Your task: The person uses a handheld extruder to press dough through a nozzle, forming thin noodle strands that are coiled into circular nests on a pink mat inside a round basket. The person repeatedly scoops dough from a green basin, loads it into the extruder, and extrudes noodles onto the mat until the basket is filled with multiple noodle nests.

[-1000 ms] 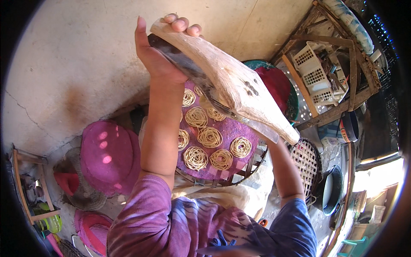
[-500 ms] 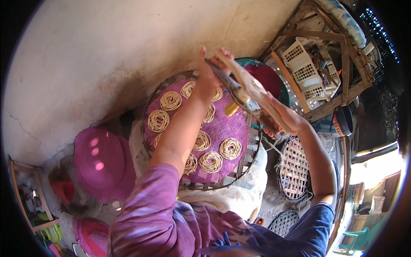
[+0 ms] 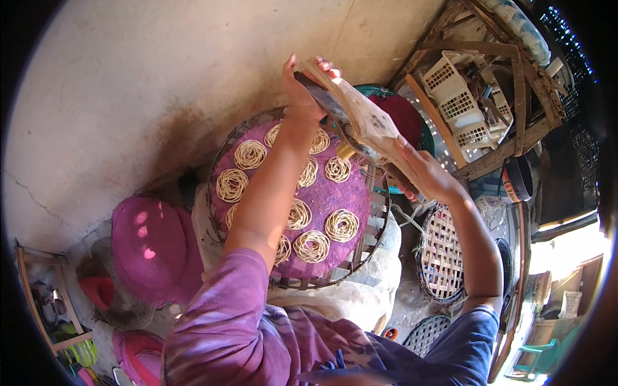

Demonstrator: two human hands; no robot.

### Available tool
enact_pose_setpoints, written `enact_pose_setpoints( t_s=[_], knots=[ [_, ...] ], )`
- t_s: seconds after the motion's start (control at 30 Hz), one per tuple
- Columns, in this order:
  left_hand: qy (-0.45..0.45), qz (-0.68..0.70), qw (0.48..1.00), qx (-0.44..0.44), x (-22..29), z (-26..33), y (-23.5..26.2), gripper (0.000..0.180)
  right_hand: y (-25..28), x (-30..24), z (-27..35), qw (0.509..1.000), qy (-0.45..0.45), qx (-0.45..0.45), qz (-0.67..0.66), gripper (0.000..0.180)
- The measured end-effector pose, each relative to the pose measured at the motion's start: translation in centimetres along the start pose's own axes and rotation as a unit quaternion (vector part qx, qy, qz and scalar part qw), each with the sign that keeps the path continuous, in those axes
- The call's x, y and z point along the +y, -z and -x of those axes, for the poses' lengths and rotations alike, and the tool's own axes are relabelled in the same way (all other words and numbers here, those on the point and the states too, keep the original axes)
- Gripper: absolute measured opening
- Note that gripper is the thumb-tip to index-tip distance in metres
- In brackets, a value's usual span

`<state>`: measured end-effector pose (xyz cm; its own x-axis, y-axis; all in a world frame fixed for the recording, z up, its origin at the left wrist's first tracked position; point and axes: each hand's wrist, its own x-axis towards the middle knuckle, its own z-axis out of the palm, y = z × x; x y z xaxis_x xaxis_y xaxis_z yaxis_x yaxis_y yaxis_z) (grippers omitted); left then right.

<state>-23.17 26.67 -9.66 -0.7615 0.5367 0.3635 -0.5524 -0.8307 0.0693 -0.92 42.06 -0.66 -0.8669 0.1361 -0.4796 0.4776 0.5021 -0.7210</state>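
Both my hands grip a two-handled wooden press (image 3: 368, 120), raised aslant above a round woven tray (image 3: 376, 226). My left hand (image 3: 301, 93) is closed round its upper end near the wall, and my right hand (image 3: 430, 175) round its lower end. A brass-coloured cylinder (image 3: 345, 151) shows partly below the boards. Purple cloth (image 3: 322, 204) covers the tray. On it lie several round coils of pale noodle strands, one coil (image 3: 338, 169) just below the cylinder. My left forearm hides part of the tray.
A plastered wall (image 3: 161, 71) rises behind the tray. Beyond the press sits a green-rimmed basin (image 3: 427, 132) with dark red contents. White plastic baskets (image 3: 458, 103) rest in a wooden frame at right, above a woven basket (image 3: 441, 254). Purple rounded covers (image 3: 151, 244) lie at left.
The press has shifted a little up and left in my hands, its boards turned more face-on. A noodle coil now shows where the brass cylinder was. The tray appears slightly further left.
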Motion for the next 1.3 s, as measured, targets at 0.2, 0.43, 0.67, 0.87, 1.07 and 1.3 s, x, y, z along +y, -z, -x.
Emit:
enact_pose_setpoints(
  t_s=[0.2, 0.43, 0.67, 0.87, 1.07, 1.3],
  knots=[
    [0.027, 0.007, 0.998, 0.055, -0.7, 1.3, 1.2, 0.040, -0.3, 1.7, 1.4, 0.999, -0.036, 0.011, 0.010, 0.080],
    [0.013, 0.037, 0.999, -0.004, -3.2, 0.1, 3.8, 0.032, 1.6, 5.6, -0.5, 0.957, -0.016, -0.089, -0.277, 0.088],
    [-0.051, 0.058, 0.997, -0.002, -2.6, 0.7, 5.0, 0.025, -4.4, 10.5, -8.0, 0.793, 0.063, -0.236, -0.558, 0.078],
    [-0.126, 0.032, 0.991, 0.037, -0.1, 0.2, 5.0, 0.030, -3.4, 12.3, -11.8, 0.950, 0.043, -0.206, -0.233, 0.051],
    [-0.075, 0.012, 0.993, -0.095, 3.0, 0.7, 0.0, 0.027, -3.5, 10.4, -10.8, 0.936, 0.239, -0.119, -0.227, 0.063],
    [-0.025, -0.064, 0.996, 0.054, 3.4, 4.5, -2.9, 0.047, -0.3, 3.6, -0.7, 0.963, 0.070, -0.186, -0.185, 0.075]
  ],
)
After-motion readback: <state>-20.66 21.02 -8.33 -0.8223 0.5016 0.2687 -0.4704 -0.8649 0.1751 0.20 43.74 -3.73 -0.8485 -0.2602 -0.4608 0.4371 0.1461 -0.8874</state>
